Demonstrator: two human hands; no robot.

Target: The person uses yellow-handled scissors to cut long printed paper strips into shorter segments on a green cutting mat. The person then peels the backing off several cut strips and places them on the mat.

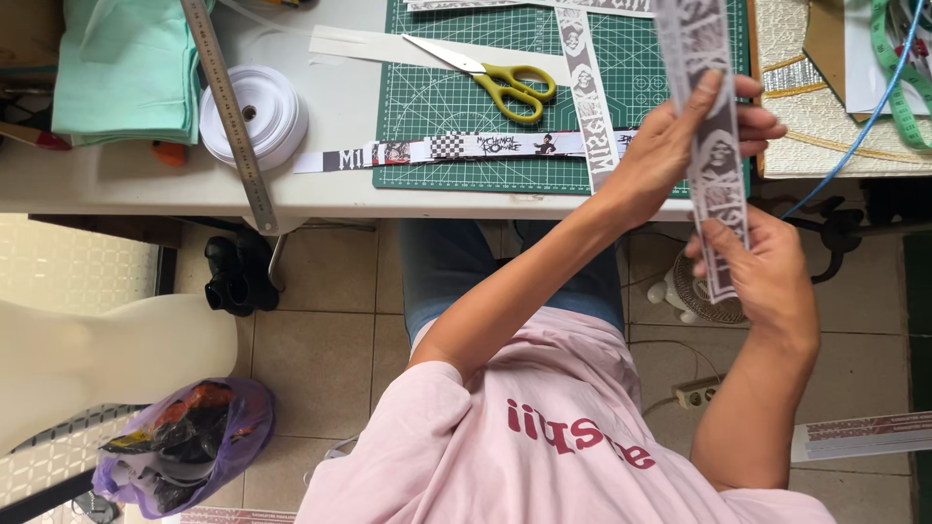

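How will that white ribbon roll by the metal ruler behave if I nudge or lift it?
The white ribbon roll lies flat on its side, so it probably slides rather than rolls. It looks light for its size. A loose tail appears to hang over the table edge; lifted carelessly, it may unwind. The metal ruler rests across it and would likely shift.

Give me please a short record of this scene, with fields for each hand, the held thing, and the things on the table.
left hand: grips the upper part of the printed strip
right hand: pinches the strip's lower end
printed strip: black and white, long, held over the table edge
cutting mat: green, on the white table
scissors: yellow handles, lying on the mat
ribbon roll: white, left of the mat
metal ruler: lies across the roll
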